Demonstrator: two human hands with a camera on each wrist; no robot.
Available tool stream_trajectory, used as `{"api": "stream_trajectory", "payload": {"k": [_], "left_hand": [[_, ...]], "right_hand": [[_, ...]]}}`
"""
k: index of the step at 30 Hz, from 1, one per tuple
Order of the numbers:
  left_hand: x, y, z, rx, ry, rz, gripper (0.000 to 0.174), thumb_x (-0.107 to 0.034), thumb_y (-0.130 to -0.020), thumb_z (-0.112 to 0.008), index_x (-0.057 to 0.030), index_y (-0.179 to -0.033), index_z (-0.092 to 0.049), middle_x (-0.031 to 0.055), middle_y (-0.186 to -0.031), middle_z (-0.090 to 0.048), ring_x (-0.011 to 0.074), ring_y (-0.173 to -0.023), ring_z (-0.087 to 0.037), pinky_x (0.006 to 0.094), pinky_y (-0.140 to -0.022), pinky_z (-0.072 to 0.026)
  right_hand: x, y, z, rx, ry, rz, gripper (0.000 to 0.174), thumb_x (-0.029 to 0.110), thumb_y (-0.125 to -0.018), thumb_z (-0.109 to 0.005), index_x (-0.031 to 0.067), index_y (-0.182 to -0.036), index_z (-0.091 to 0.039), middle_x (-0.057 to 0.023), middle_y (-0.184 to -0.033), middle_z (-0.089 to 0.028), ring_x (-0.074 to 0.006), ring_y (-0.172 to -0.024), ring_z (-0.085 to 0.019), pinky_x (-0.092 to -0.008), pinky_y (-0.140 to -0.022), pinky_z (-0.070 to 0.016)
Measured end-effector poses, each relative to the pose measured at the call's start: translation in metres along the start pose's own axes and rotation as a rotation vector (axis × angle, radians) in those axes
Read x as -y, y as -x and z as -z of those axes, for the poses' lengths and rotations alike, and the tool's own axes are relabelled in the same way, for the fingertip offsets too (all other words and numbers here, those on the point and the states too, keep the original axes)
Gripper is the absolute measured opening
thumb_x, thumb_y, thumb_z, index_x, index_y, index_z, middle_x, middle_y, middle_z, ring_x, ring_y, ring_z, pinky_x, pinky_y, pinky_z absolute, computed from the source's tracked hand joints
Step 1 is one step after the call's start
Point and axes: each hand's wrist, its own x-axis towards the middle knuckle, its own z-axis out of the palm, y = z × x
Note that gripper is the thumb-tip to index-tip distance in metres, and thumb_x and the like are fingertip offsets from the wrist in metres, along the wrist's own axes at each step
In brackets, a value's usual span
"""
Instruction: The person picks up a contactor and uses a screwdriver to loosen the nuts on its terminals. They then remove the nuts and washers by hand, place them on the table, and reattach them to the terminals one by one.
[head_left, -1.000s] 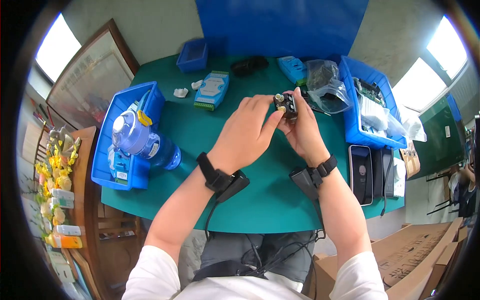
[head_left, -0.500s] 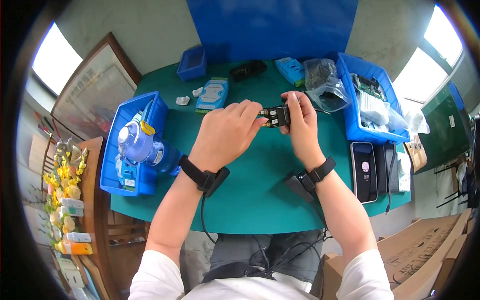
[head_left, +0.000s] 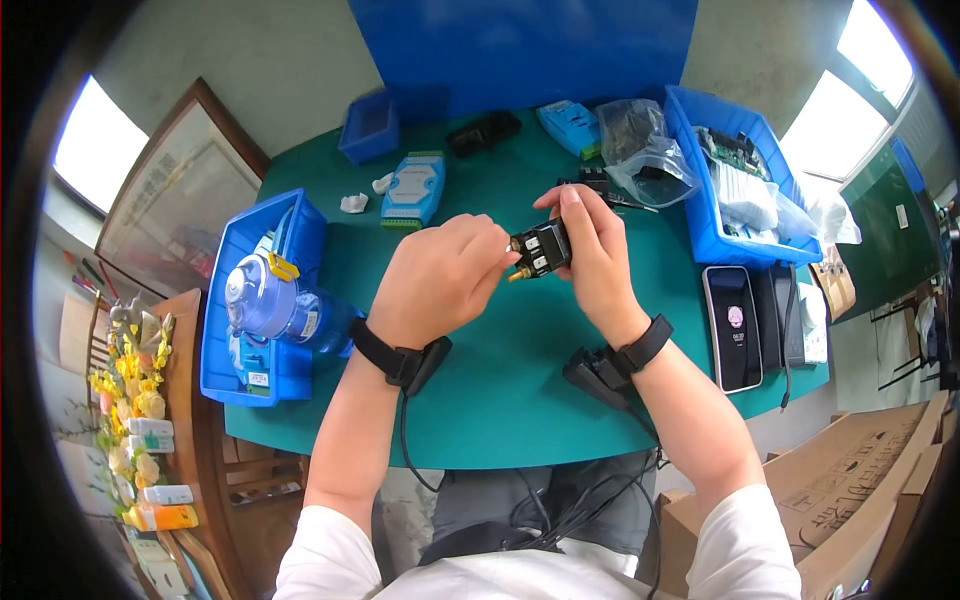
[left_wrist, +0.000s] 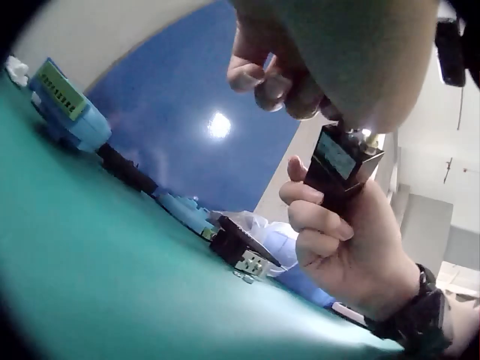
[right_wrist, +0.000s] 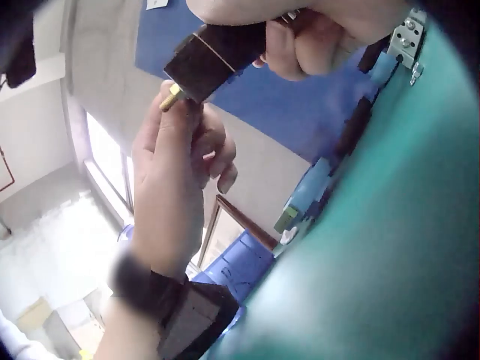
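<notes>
My right hand (head_left: 597,250) grips a small black block (head_left: 545,248) that has brass studs (head_left: 518,274) on its left end and white-marked contacts on top. From the left, my left hand (head_left: 435,278) curls its fingers and pinches at the far brass stud, which its fingertips mostly hide. In the right wrist view the nearer stud (right_wrist: 171,98) sticks out beside the left thumb. The block is held up above the green table (head_left: 500,400). Behind the right hand lies a second black block (left_wrist: 238,251) with metal terminals.
A blue bin (head_left: 262,385) with a water bottle (head_left: 265,295) stands at left. Another blue bin (head_left: 707,240) holds circuit boards at right, near a phone (head_left: 735,330). A blue-white module (head_left: 413,190), white scraps (head_left: 354,204) and a clear bag (head_left: 650,180) lie farther back.
Both hands have shifted left with the black block, which has turned so its brass studs point left. The left fingers have moved onto one stud, and the block has tilted slightly since half a second ago.
</notes>
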Motion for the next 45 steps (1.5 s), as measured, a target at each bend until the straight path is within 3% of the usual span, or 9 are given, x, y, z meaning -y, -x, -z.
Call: {"api": "stream_trajectory", "payload": {"k": [8,11,20,23,26,29,32,41,45], "left_hand": [[0.014,0.012,-0.008,-0.111,0.077,-0.115,0.015,-0.007,-0.091,-0.060,-0.0006,-0.083,-0.049,0.0156,-0.076,-0.052,0.0352,-0.063,-0.055,0.0420,-0.054,-0.0439],[0.014,0.011,-0.011,-0.166,0.095,-0.143,0.019,-0.006,-0.086,-0.066,-0.0030,-0.081,-0.048,0.0126,-0.074,-0.052,0.0320,-0.063,-0.055,0.0410,-0.051,-0.0442],[0.008,0.015,-0.006,-0.110,0.203,-0.052,0.018,-0.009,-0.092,-0.061,-0.0020,-0.080,-0.049,0.0133,-0.067,-0.049,0.0337,-0.057,-0.052,0.0427,-0.050,-0.0406],[0.006,0.016,-0.004,-0.071,0.292,0.066,0.019,-0.011,-0.096,-0.059,-0.0016,-0.081,-0.050,0.0142,-0.067,-0.050,0.0341,-0.057,-0.053,0.0422,-0.050,-0.0394],[0.004,0.016,0.003,0.037,0.390,0.171,0.019,-0.014,-0.101,-0.052,0.0001,-0.088,-0.054,0.0132,-0.066,-0.049,0.0286,-0.055,-0.051,0.0346,-0.053,-0.0388],[0.000,0.017,-0.001,0.106,0.415,0.277,0.022,-0.015,-0.103,-0.049,-0.0004,-0.087,-0.052,0.0121,-0.062,-0.046,0.0252,-0.051,-0.046,0.0335,-0.051,-0.0347],[-0.002,0.017,-0.007,0.090,0.462,0.306,0.025,-0.016,-0.104,-0.046,-0.0010,-0.085,-0.050,0.0114,-0.060,-0.043,0.0246,-0.048,-0.042,0.0347,-0.049,-0.0322],[-0.008,0.020,-0.021,0.035,0.722,0.480,0.035,-0.023,-0.109,-0.038,-0.0033,-0.081,-0.045,-0.0003,-0.062,-0.041,0.0076,-0.056,-0.035,0.0283,-0.051,-0.0271],[-0.011,0.019,-0.027,-0.011,0.720,0.484,0.037,-0.026,-0.109,-0.038,-0.0041,-0.080,-0.045,-0.0014,-0.062,-0.039,0.0075,-0.056,-0.034,0.0274,-0.051,-0.0264]], "right_hand": [[-0.001,0.008,-0.008,-0.019,0.114,0.038,0.040,0.032,-0.107,-0.041,0.0019,-0.108,-0.068,0.0002,-0.062,-0.052,-0.0063,-0.053,-0.048,-0.0256,-0.047,-0.0387],[0.003,0.010,-0.010,-0.030,0.145,0.040,0.040,0.031,-0.107,-0.042,0.0009,-0.112,-0.068,-0.0001,-0.060,-0.052,-0.0068,-0.051,-0.048,-0.0261,-0.048,-0.0390],[0.005,0.012,-0.010,-0.027,0.126,0.078,0.037,0.027,-0.107,-0.043,-0.0003,-0.112,-0.068,0.0013,-0.061,-0.052,-0.0059,-0.052,-0.047,-0.0253,-0.048,-0.0376],[0.009,0.011,-0.009,-0.025,0.125,0.070,0.034,0.025,-0.107,-0.046,-0.0006,-0.111,-0.068,0.0022,-0.062,-0.052,-0.0050,-0.054,-0.047,-0.0249,-0.048,-0.0367],[0.008,0.007,-0.007,-0.059,0.141,0.112,0.032,0.023,-0.105,-0.049,-0.0014,-0.110,-0.069,0.0026,-0.061,-0.051,-0.0044,-0.054,-0.044,-0.0256,-0.048,-0.0349],[0.003,0.002,-0.002,-0.102,0.233,0.228,0.031,0.022,-0.104,-0.051,-0.0027,-0.110,-0.069,0.0020,-0.060,-0.049,-0.0047,-0.055,-0.041,-0.0266,-0.048,-0.0331],[0.001,0.002,-0.003,-0.126,0.287,0.260,0.030,0.020,-0.103,-0.052,-0.0038,-0.111,-0.069,-0.0005,-0.058,-0.046,-0.0059,-0.054,-0.039,-0.0275,-0.049,-0.0324],[0.001,0.004,-0.004,-0.177,0.368,0.318,0.031,0.018,-0.103,-0.051,-0.0061,-0.112,-0.068,-0.0099,-0.057,-0.047,-0.0126,-0.049,-0.042,-0.0315,-0.048,-0.0358],[0.003,0.003,-0.003,-0.198,0.385,0.358,0.031,0.018,-0.103,-0.051,-0.0064,-0.112,-0.068,-0.0126,-0.058,-0.050,-0.0138,-0.050,-0.044,-0.0316,-0.049,-0.0370]]}}
